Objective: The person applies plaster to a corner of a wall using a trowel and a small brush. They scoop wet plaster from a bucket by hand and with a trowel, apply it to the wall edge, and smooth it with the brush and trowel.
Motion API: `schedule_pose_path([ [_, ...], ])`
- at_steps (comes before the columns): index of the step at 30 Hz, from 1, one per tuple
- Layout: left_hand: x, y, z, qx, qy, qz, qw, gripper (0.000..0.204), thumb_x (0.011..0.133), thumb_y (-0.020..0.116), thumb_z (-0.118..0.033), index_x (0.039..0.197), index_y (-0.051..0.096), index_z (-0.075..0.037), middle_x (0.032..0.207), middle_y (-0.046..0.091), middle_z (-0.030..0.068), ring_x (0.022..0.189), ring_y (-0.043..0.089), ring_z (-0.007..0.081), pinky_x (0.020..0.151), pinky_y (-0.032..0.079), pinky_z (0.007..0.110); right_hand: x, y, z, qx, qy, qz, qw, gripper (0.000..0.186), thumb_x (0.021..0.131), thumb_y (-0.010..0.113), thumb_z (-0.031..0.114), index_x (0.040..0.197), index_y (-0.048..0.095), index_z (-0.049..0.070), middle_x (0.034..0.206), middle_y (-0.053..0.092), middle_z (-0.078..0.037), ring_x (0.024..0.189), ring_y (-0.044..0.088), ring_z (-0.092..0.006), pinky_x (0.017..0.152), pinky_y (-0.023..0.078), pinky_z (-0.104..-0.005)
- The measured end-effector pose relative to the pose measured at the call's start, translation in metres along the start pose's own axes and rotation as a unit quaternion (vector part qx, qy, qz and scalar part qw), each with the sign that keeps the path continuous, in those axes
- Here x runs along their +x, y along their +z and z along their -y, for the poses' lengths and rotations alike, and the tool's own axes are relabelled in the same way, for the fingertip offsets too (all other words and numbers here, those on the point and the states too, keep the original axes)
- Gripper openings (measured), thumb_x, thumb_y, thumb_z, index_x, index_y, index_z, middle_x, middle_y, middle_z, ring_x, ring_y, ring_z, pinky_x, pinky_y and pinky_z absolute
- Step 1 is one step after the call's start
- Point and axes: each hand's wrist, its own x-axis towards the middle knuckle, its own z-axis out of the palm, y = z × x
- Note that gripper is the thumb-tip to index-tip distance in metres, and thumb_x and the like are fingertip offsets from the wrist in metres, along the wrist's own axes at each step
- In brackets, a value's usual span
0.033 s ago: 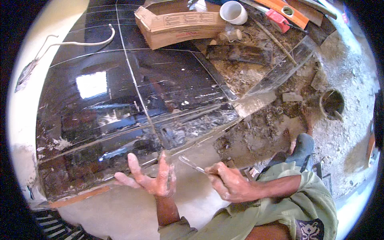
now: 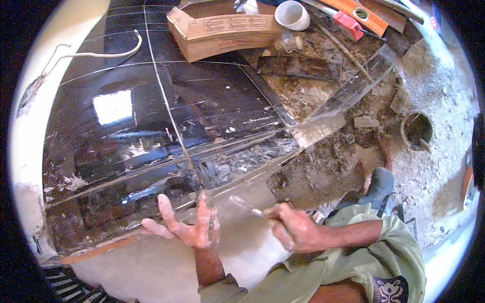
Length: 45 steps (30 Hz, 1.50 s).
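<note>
My left hand (image 2: 187, 224) is raised palm up in front of the black tiles' near edge, fingers spread. White powder or paste coats its fingers, and no object lies in it. Just right of it, my right hand (image 2: 294, 228) is closed around the end of a slim, pale, spoon-like tool (image 2: 247, 206). The tool's tip points left toward my left hand, apart from it, and motion blurs it. Beyond both hands lies the glossy black tiled surface (image 2: 116, 151), with pale joint lines and grey smears along its front strip.
An open cardboard box (image 2: 227, 35) rests on the tiles at the back, beside a white bucket (image 2: 292, 15). An orange spirit level (image 2: 361, 14) lies far right. Rubble (image 2: 323, 169), a round hole or pot (image 2: 417, 131) and a bent white cable (image 2: 103, 54) are also around.
My right hand and the tool have shifted slightly right, and the tool's tip is now smeared by motion. My left hand stays spread. The whole view has moved a little.
</note>
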Motion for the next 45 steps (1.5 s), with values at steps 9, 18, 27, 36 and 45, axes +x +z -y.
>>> schedule_pose_path([
  [9, -0.009, 0.012, 0.012, -0.013, 0.037, -0.079, 0.996, 0.012, 0.074, 0.078, -0.020, 0.085, 0.074, -0.021, 0.147, 0.037, 0.0218, 0.144, 0.006, 0.0457, 0.108, 0.004, 0.072, 0.072, -0.146, -0.105, -0.405, -0.023, -0.159, 0.900, 0.030, 0.081, 0.055, 0.004, 0.111, 0.049, 0.004, 0.093, 0.056, -0.020, 0.078, 0.061, -0.0425, 0.062, 0.050, -0.0482],
  [18, -0.003, -0.005, 0.010, 0.138, 0.058, 0.041, 0.988, 0.076, 0.062, 0.087, -0.036, 0.130, 0.055, -0.024, 0.156, 0.011, 0.0221, 0.145, -0.002, 0.0419, 0.112, 0.008, 0.064, 0.169, -0.182, -0.168, -0.698, -0.073, -0.015, 0.712, 0.028, 0.077, 0.061, 0.012, 0.104, 0.059, 0.006, 0.097, 0.057, -0.010, 0.096, 0.055, -0.0282, 0.078, 0.047, -0.0431],
  [27, 0.009, -0.011, 0.005, 0.091, 0.098, 0.051, 0.990, 0.012, 0.082, 0.072, -0.025, 0.093, 0.073, -0.030, 0.144, 0.043, 0.0232, 0.145, 0.004, 0.0470, 0.106, -0.002, 0.074, 0.192, -0.273, -0.101, -0.759, -0.048, -0.150, 0.632, 0.032, 0.073, 0.063, 0.004, 0.104, 0.057, 0.009, 0.100, 0.054, -0.011, 0.095, 0.057, -0.0306, 0.072, 0.051, -0.0429],
  [36, -0.005, 0.003, -0.013, 0.154, -0.231, 0.028, 0.960, 0.047, 0.082, 0.075, -0.028, 0.126, 0.059, -0.021, 0.144, 0.040, 0.0268, 0.133, 0.031, 0.0432, 0.096, 0.039, 0.062, 0.097, -0.190, -0.156, -0.305, -0.018, -0.092, 0.948, 0.016, 0.083, 0.063, 0.006, 0.097, 0.067, -0.001, 0.092, 0.067, -0.020, 0.087, 0.065, -0.0299, 0.078, 0.052, -0.0409],
  [45, -0.020, -0.002, 0.012, 0.030, 0.002, 0.013, 0.999, 0.014, 0.086, 0.070, -0.033, 0.084, 0.072, -0.020, 0.144, 0.039, 0.0287, 0.142, 0.008, 0.0518, 0.108, 0.011, 0.070, 0.095, -0.108, -0.142, -0.221, 0.159, -0.097, 0.957, 0.024, 0.088, 0.058, 0.017, 0.100, 0.066, -0.003, 0.089, 0.066, -0.023, 0.084, 0.064, -0.0347, 0.075, 0.048, -0.0416],
])
